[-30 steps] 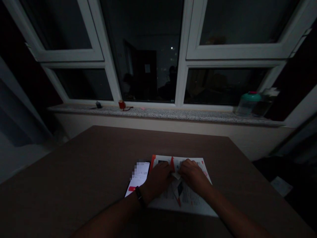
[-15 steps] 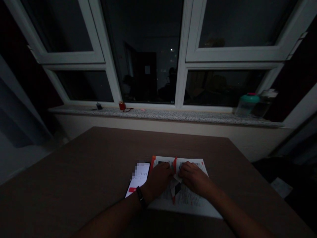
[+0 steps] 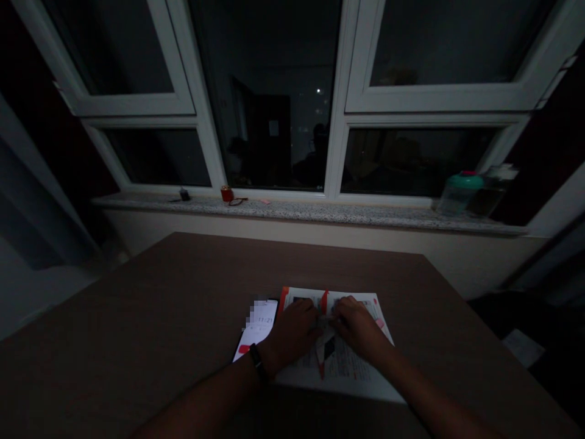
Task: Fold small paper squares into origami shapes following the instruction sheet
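Observation:
A narrow folded piece of printed paper [image 3: 326, 349] with red pointed ends lies over a printed sheet or booklet [image 3: 365, 372] with an orange left edge. My left hand [image 3: 298, 326], with a dark band [image 3: 258, 360] on its wrist, is closed on the left side of the folded paper. From the right, my right hand [image 3: 355, 323] pinches the same paper near its middle. The fingertips of both hands almost meet there, and they partly hide the folds. One red tip points toward the window, the other toward me.
Left of the booklet a lit phone [image 3: 256, 326] lies on the brown table [image 3: 137, 317]. Beyond the table, a speckled windowsill [image 3: 311, 212] bears a small red jar [image 3: 226, 194], a dark little bottle [image 3: 183, 194] and a green-lidded container [image 3: 460, 192]. The room is dim.
The fingers of both hands have shifted slightly on the folded paper, and my left thumb shows more. A pinkish spot at the booklet's right edge is now uncovered beside my right hand.

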Motion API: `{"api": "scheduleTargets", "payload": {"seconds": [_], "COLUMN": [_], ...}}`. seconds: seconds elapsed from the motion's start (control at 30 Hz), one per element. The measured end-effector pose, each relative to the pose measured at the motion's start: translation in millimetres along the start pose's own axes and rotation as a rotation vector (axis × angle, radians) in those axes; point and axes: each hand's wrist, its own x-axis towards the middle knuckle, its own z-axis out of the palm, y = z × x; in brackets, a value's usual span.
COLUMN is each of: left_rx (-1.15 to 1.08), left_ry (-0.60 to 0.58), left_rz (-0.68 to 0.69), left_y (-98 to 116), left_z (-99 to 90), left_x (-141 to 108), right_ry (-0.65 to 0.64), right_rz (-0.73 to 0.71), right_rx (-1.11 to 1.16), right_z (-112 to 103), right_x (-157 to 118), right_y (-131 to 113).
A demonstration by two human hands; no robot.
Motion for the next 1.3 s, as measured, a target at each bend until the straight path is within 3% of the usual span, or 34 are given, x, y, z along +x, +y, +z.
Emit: {"api": "scheduleTargets", "payload": {"seconds": [0.27, 0.5, 0.73, 0.93, 1.13, 1.3], "left_rx": [0.013, 0.099, 0.138, 0.081, 0.064, 0.098], "left_ry": [-0.014, 0.015, 0.008, -0.015, -0.037, -0.041], "left_rz": [0.005, 0.052, 0.154, 0.14, 0.112, 0.108], "left_y": [1, -3, -2, 0, -1, 1], "left_z": [-0.4, 10.6, 3.9, -5.0, -3.3, -3.4], "left_x": [-1, -1, -6, -8, -9, -11], "right_ry": [-0.016, -0.098, -0.147, -0.107, -0.088, -0.069], "right_rz": [-0.21, -0.342, -0.264, -0.121, 0.002, 0.011], "right_rx": [-0.319, -0.419, -0.269, -0.15, -0.228, -0.261], "right_z": [3, -4, -17, -17, -13, -10], "right_x": [-2, -8, -16, -19, -25, -30], "right_y": [0, 1, -7, -9, -19, -22]}}
